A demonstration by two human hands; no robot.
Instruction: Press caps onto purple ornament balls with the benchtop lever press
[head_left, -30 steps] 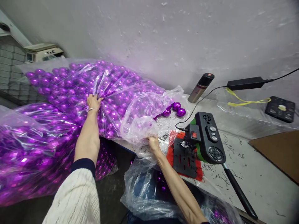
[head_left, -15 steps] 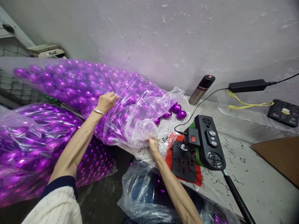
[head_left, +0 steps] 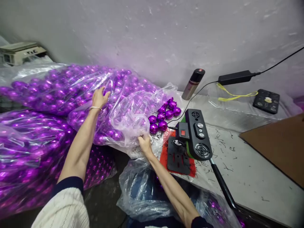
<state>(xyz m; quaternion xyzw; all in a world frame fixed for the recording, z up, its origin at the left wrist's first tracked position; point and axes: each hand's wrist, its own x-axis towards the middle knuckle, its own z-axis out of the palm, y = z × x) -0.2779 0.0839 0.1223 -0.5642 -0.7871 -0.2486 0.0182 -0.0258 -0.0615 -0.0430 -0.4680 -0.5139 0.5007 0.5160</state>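
Observation:
A large clear plastic bag [head_left: 128, 109] full of shiny purple balls lies across the left part of the table. My left hand [head_left: 100, 97] rests on or just over its upper side, fingers apart and holding nothing. At the bag's gathered mouth, my right hand [head_left: 145, 145] is closed on the crumpled plastic. Several faceted purple balls [head_left: 161, 117] show at the opening, resting on the tabletop close to the right hand.
Right of the bag stands a black device with a lever handle [head_left: 198, 134] on a red mat [head_left: 193, 171]. Behind it are a dark-capped bottle [head_left: 193, 84], a black power adapter [head_left: 235, 77] and brown cardboard [head_left: 275, 142]. Another bag of purple balls [head_left: 35, 158] fills the lower left.
My left hand has let go of the plastic and spread its fingers. More purple balls have come into sight at the bag's mouth. My right hand still grips the plastic.

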